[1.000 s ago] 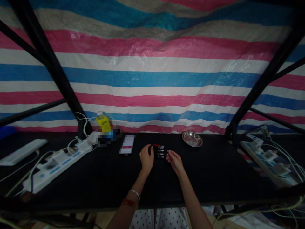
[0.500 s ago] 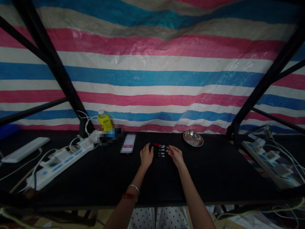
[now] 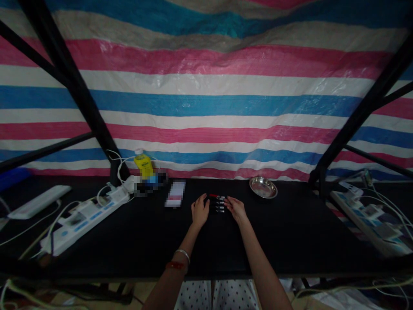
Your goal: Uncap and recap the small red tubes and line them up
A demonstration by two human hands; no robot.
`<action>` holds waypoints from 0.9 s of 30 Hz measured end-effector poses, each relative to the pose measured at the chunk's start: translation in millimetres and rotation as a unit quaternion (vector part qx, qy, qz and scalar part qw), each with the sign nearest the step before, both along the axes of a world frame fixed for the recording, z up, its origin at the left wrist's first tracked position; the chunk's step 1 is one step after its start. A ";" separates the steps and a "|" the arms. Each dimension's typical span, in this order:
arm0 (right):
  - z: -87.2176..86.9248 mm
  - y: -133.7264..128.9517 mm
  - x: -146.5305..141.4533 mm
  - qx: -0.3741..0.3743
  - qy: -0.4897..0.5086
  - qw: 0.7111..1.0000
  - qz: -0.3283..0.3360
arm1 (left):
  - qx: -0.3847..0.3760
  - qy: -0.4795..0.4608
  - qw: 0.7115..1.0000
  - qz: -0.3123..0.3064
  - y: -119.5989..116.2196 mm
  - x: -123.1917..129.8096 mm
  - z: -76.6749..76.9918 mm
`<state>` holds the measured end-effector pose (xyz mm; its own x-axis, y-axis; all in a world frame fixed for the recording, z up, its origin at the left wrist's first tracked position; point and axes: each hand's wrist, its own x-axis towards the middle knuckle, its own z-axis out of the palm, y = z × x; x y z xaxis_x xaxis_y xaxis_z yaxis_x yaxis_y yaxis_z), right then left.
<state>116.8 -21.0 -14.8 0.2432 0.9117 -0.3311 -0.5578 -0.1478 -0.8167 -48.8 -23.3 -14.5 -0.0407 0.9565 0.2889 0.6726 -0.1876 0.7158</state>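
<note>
Several dark pens [image 3: 220, 206] lie side by side on the black table, with a red one [image 3: 214, 196] at the far end of the row. My left hand [image 3: 200, 211] rests at the left ends of the pens, its fingers apart. At their right ends is my right hand [image 3: 236, 209], fingers spread, with fingertips at or very near the upper pens. Both hands seem to hold nothing; whether the fingertips touch the pens is too small to tell.
A metal dish [image 3: 263, 188] sits at the back right. A phone [image 3: 175, 193], a yellow bottle [image 3: 143, 165] and a white power strip [image 3: 87, 221] are to the left. Another power strip [image 3: 368, 219] with cables is at the right.
My right hand has moved slightly left, closer to the pens. My left hand stays beside their left ends. The whole view has shifted a little.
</note>
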 end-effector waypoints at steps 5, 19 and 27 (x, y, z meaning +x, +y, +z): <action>5.9 -0.4 -3.6 0.011 0.002 1.000 -0.001 | 0.042 -0.025 0.999 -0.003 -1.8 -0.8 0.2; 44.5 -26.3 -15.9 0.083 0.013 0.996 0.009 | 0.208 -0.121 0.971 0.012 -15.5 -0.8 5.0; 53.0 -36.4 0.7 0.105 -0.051 0.992 0.042 | 0.206 -0.121 0.971 -0.004 -19.7 2.0 6.4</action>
<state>117.5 -57.3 38.2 0.1857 0.9766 -0.1088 -0.4629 -0.0107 -0.8864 -46.8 -43.0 -8.1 -0.1473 0.7627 0.6297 0.4913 -0.4961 0.7159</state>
